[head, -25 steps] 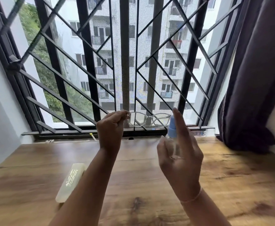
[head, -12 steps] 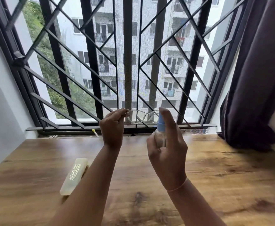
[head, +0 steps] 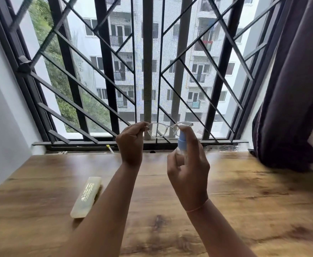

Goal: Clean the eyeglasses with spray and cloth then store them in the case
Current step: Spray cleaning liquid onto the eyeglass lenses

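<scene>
My left hand (head: 131,143) pinches the left end of clear-framed eyeglasses (head: 158,130) and holds them up in front of the window. My right hand (head: 189,169) grips a small spray bottle with a blue top (head: 182,140); its index finger rests on the nozzle, right behind the right lens. A pale yellow glasses case (head: 86,197) lies closed on the wooden table (head: 254,201), left of my left forearm. No cloth is visible.
A barred window (head: 148,71) fills the back, with a dark sill along the table's far edge. A dark curtain (head: 291,89) hangs at the right. A white wall (head: 1,117) borders the left side.
My right hand with the bottle has moved left and closer to the glasses, its finger now over the right lens. The left hand has kept holding the glasses in place.
</scene>
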The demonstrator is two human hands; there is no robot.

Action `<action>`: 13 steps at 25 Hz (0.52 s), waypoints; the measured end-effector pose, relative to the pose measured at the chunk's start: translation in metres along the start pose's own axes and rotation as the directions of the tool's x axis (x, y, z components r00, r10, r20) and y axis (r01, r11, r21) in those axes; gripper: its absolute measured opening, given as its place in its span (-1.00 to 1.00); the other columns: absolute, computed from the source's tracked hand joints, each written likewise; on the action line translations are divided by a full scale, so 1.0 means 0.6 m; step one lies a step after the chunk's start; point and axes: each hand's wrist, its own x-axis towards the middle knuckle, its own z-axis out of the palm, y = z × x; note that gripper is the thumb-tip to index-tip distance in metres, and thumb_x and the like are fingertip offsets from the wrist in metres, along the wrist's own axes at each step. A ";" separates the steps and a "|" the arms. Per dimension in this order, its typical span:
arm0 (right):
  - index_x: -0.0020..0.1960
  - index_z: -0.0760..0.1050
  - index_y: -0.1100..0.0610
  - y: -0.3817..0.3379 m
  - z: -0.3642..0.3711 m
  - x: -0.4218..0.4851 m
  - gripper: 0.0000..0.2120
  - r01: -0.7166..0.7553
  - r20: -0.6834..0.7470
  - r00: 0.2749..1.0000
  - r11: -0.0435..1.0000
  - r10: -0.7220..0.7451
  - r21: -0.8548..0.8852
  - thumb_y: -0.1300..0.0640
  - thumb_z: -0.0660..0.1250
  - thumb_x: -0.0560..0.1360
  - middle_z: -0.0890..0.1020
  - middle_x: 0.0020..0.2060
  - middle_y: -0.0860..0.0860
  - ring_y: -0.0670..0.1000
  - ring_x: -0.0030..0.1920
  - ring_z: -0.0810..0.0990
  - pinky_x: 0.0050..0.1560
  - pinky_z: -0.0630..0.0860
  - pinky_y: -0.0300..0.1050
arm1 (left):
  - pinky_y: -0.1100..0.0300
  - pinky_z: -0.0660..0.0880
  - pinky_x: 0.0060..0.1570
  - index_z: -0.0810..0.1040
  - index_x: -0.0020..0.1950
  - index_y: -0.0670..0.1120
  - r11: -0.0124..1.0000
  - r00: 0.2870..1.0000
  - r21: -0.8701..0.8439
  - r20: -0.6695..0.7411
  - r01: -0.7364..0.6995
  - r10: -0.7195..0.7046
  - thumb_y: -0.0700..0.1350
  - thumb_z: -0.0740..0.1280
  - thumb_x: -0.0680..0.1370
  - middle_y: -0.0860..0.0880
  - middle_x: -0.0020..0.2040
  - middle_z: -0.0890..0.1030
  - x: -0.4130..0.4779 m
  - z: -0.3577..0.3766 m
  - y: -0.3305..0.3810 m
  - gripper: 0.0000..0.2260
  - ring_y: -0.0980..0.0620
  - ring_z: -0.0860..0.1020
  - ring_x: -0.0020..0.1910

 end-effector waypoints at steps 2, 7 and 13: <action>0.33 0.29 0.03 -0.002 -0.007 0.000 -0.43 0.011 -0.046 0.999 1.000 -0.013 -0.028 0.31 0.23 0.34 0.58 0.01 0.11 0.01 -0.15 0.54 -0.22 0.48 -0.18 | 0.30 0.52 -0.16 0.69 -0.13 -0.19 1.000 1.000 -0.008 -0.009 0.024 -0.024 -0.35 0.43 0.36 -0.10 -0.23 0.70 0.001 -0.001 -0.004 -0.86 0.13 0.60 -0.15; 0.37 0.27 0.02 0.020 -0.023 0.014 -0.31 0.001 -0.120 0.993 0.994 -0.015 -0.113 0.42 0.25 0.30 0.55 -0.10 0.03 -0.01 -0.28 0.50 -0.32 0.46 -0.21 | 0.40 0.47 -0.16 0.69 -0.13 -0.20 1.000 1.000 0.004 -0.014 0.013 -0.013 -0.35 0.42 0.37 -0.09 -0.23 0.70 -0.001 -0.007 -0.004 -0.87 0.14 0.60 -0.14; 0.29 0.33 0.06 0.039 -0.022 0.019 -0.37 -0.032 -0.121 0.993 0.991 0.016 -0.132 0.43 0.22 0.27 0.59 -0.08 0.14 0.05 -0.22 0.54 -0.26 0.44 -0.19 | 0.35 0.48 -0.17 0.69 -0.12 -0.19 1.000 1.000 0.001 -0.007 0.006 -0.006 -0.33 0.43 0.37 -0.09 -0.24 0.70 -0.003 -0.010 -0.004 -0.87 0.14 0.60 -0.14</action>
